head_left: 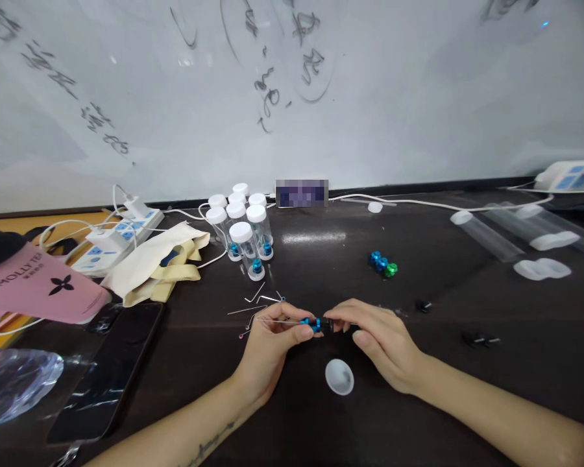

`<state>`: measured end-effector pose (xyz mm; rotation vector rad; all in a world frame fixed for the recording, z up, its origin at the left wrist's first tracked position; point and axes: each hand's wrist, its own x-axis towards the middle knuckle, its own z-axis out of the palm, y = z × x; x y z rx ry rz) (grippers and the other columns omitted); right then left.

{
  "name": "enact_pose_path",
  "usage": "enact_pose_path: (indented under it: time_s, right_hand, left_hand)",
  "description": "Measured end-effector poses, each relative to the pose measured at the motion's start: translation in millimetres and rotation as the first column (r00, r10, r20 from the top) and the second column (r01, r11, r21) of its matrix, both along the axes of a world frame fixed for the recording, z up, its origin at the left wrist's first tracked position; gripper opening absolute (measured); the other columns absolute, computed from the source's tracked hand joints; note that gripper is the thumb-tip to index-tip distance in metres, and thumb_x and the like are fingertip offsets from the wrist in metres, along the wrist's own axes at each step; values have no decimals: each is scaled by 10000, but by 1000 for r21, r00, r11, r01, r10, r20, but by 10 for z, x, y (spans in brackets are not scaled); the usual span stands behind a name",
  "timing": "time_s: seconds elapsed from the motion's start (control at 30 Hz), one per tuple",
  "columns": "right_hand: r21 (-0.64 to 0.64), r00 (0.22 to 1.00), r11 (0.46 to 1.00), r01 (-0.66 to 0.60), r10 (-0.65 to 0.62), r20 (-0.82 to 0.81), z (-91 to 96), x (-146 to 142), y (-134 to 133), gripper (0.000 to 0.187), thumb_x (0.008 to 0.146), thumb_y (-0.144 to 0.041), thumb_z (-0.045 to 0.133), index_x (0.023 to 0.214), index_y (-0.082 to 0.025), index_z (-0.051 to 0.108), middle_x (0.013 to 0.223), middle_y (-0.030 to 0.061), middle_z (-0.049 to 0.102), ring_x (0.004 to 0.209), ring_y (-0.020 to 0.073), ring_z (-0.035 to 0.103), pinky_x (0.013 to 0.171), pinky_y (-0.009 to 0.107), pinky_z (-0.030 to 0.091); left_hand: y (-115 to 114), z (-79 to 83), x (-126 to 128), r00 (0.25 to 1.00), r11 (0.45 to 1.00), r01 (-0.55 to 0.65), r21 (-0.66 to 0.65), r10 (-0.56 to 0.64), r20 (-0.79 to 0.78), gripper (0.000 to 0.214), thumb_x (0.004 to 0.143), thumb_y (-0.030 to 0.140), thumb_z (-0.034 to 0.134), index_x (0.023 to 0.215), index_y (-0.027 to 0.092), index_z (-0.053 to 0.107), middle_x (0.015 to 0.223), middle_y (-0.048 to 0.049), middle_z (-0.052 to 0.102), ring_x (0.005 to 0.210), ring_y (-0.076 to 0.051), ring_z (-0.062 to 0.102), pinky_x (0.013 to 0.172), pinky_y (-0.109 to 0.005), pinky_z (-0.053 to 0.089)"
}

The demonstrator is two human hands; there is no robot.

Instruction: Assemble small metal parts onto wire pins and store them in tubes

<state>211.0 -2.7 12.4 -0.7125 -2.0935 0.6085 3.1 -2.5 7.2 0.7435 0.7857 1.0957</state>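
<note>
Over the dark table [321,272] my left hand [270,344] pinches a small blue nut [316,323] threaded on a thin metal rod [277,320]. My right hand [377,334] pinches the black end piece [328,324] right beside the nut. Both hands are closed and meet at the middle. A white cap [339,377] lies just in front of them. Several thin bent wires [260,299] lie behind my left hand. Two blue nuts [378,261] and a green nut [390,269] sit farther back right.
Several white-capped clear vials [243,227] with blue nuts stand at the back. A cloth bag [158,266], power strip [121,237], pink cup [39,285] and black phone [109,370] are left. Clear tubes [486,235] and lids [540,268] lie right; small black parts [479,338] too.
</note>
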Motion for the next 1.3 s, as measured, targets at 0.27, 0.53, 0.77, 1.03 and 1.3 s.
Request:
enact_pose_path:
  time_s: [0.27,0.53,0.77,1.03,1.3]
  right_hand:
    - [-2,1000,1000,9,-9,4,3,-1,3,409,1038,-391,299,1257,-164,560,941,106,627,825,209,602,695,365,514]
    - [1,1000,1000,-1,1,-9,2,2,-1,439,1036,-421,297,1283,-163,551,953,110,628,833,209,600,704,363,517]
    - [-27,1000,1000,-1,0,-7,-22,16,-6,451,1034,-440,300,1281,-154,546,937,100,620,827,202,595,709,364,502]
    - [-19,1000,1000,1,-1,-5,-36,7,2,456,1032,-454,300,1288,-158,535,936,88,617,826,193,597,715,347,502]
    - [-85,989,991,101,-91,119,12,-27,5,283,1030,-331,380,1227,-184,520,921,50,634,816,167,608,726,303,478]
  left_hand:
    - [4,-2,6,1000,1000,-6,-3,6,-4,187,616,145,848,744,153,712,749,-25,737,695,-126,663,752,-250,504]
    - [-1,-7,3,1000,1000,-5,-4,5,-1,182,613,136,848,741,157,720,769,-25,744,710,-120,663,749,-239,501]
    - [7,-13,6,1000,1000,-2,4,2,4,177,627,134,841,752,159,718,772,-19,746,714,-121,671,756,-241,502]
    - [7,-36,-1,1000,1000,-10,19,10,-5,186,626,129,842,764,159,721,783,-25,752,719,-123,678,756,-242,513]
    - [5,-29,-1,1000,1000,-1,28,2,-14,189,626,121,841,772,154,725,782,-24,756,714,-118,684,748,-227,516]
